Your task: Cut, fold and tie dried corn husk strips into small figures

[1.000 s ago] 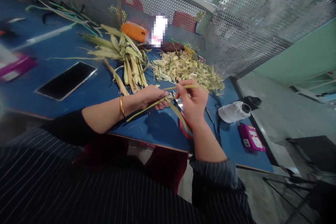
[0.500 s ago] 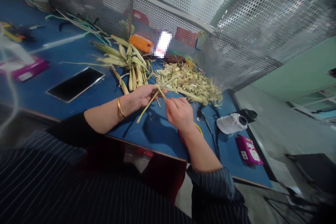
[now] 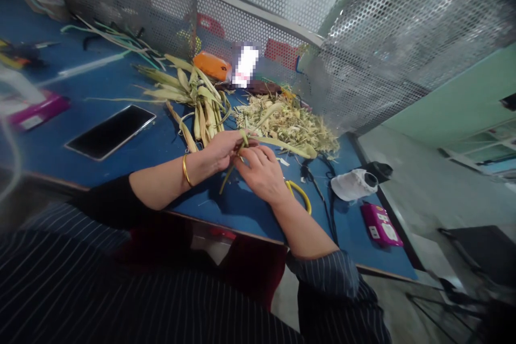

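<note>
Over the front of the blue table, my left hand is closed on pale green leaf strips that look like dried corn husk. One long strip reaches out to the right, and a thin end hangs below the fingers. My right hand meets it from the right, its fingers pinching the strips where they cross. The fingertips partly hide the crossing. Beyond my left hand lies a bundle of husk leaves, and behind both hands spreads a heap of shredded husk.
A phone lies at the left. Yellow-handled scissors, a white thread spool and a purple pack are on the right. An orange pack and a lit, blurred screen stand before the perforated metal panel.
My right hand has moved up and left against my left hand, and the strips now bend round each other there. The yellow scissor handle shows more. The view has shifted slightly.
</note>
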The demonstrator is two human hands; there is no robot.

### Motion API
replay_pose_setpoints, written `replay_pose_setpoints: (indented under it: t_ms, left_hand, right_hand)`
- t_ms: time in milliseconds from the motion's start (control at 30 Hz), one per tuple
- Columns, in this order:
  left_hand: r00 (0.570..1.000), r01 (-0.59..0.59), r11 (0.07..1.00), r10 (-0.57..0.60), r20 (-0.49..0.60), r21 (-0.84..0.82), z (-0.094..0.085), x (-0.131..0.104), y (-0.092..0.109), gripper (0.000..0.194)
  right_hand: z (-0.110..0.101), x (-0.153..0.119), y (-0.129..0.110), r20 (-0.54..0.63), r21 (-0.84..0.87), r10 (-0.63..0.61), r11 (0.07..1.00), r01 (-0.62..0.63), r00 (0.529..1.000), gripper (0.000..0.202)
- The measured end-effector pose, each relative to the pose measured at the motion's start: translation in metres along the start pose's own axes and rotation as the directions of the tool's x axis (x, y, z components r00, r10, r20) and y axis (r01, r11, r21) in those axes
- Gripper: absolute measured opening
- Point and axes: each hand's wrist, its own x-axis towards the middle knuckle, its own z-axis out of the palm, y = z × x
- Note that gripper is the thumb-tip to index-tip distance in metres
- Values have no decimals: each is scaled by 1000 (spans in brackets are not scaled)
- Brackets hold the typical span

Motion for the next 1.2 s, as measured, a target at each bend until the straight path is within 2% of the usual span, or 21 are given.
replay_pose_setpoints:
  t_ms: [67,100,167,200,233,267,300,367,433,467,533,600,767,867,1000,1100,1200]
  left_hand:
    - [998,-54,998,53,28,38,3,-2,-5,16]
    - [997,-75,995,73,35,68,4,-3,-7,16]
    - [993,-111,985,105,49,135,4,-5,-8,17]
    - [991,-126,978,118,62,166,4,-6,-8,18]
    - [988,-142,971,128,82,195,3,-6,-7,18]
    - [985,-158,963,138,105,218,3,-7,-7,18]
    - [980,-174,955,145,133,240,2,-7,-6,18]
    - [972,-207,932,162,168,297,2,-7,-6,18]
    - [966,-236,906,181,183,350,2,-6,-6,16]
    - [965,-242,897,185,184,370,2,-6,-6,15]
    - [969,-235,891,181,169,389,2,-5,-6,13]
    - [975,-208,900,162,149,382,1,-4,-5,12]
    - [983,-146,936,101,152,320,-3,-3,-2,9]
    - [976,-148,946,94,196,287,-5,-3,0,5]
    - [956,-221,925,143,255,311,-4,-5,0,11]
    - [958,-271,880,206,201,390,-2,-5,-4,23]
    - [947,-321,845,282,154,427,-1,-5,-8,25]
  right_hand:
    - [-1,1,-1,12,11,-31,999,31,999,21]
    - [-2,1,-1,-21,17,-17,1000,17,1000,20]
    - [-5,0,1,-166,65,95,994,-85,982,16]
    - [-6,0,2,-249,121,202,977,-177,947,14]
    - [-7,-1,4,-310,200,334,938,-282,890,11]
    - [-7,-2,7,-335,297,478,872,-390,812,10]
    - [-5,-3,10,-312,403,617,774,-487,723,11]
    - [0,-5,17,-132,615,827,501,-610,546,13]
    - [6,-6,22,135,761,897,178,-624,421,15]
    - [8,-6,24,249,796,888,40,-604,387,17]
    - [10,-5,26,378,822,857,-137,-552,351,19]
    - [10,-3,25,403,835,856,-199,-513,324,21]
    - [7,2,21,384,864,880,-237,-444,279,23]
    - [7,2,21,365,882,895,-244,-402,257,22]
    - [7,2,22,374,882,894,-260,-394,246,22]
    - [7,3,20,413,875,872,-300,-379,264,22]
    - [8,4,18,471,860,845,-376,-345,254,24]
